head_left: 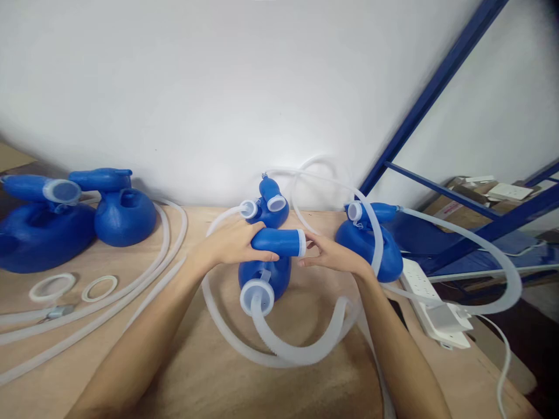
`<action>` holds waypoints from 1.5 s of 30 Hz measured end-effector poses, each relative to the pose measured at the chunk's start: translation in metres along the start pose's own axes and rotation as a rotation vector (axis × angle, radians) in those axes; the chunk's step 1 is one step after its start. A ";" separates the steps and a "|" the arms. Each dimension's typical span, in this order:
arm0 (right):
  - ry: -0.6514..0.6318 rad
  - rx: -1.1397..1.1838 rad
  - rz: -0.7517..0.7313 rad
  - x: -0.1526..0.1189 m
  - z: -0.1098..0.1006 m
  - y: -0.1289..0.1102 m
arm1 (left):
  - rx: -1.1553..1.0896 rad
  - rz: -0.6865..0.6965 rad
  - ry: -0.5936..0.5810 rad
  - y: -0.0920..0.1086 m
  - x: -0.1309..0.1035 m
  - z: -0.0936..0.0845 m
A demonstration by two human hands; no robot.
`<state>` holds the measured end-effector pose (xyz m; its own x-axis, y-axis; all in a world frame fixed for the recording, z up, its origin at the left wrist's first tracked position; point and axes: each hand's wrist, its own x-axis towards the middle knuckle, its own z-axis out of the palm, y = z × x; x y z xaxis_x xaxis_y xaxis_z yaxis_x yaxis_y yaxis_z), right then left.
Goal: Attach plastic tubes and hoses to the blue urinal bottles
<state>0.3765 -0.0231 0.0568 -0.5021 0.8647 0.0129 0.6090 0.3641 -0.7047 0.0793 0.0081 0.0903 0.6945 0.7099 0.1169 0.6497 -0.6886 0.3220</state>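
Note:
My left hand [238,241] is wrapped round the closed end of a blue cylindrical piece [279,240], which lies level above a blue bottle [279,279]. At the piece's right end is a white rim [301,242], with the fingertips of my right hand [325,253] beside it. The right fingers are curved and apart; whether they touch the rim is hard to tell. A white cap [257,298] on the bottle's front has a translucent hose [301,352] coming out of it and curling to the right.
Behind stands another blue bottle [273,212]. More blue bottles are at the left [124,218] and right [371,244]. White rings [99,288] and hoses lie on the left. A power strip [430,302] and blue metal frame [437,87] are at the right.

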 end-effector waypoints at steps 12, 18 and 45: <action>-0.012 0.446 -0.015 0.023 0.035 0.016 | 0.047 -0.043 -0.029 0.005 0.000 -0.001; 0.130 0.549 -0.027 0.027 0.048 0.034 | 0.046 -0.045 -0.034 0.005 0.000 -0.002; 0.378 0.600 -0.079 0.028 0.072 0.040 | 0.013 -0.052 -0.006 -0.001 0.003 0.005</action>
<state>0.3428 -0.0096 -0.0216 -0.2178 0.9438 0.2485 0.0818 0.2714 -0.9590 0.0825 0.0099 0.0856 0.6618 0.7437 0.0943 0.6887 -0.6529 0.3152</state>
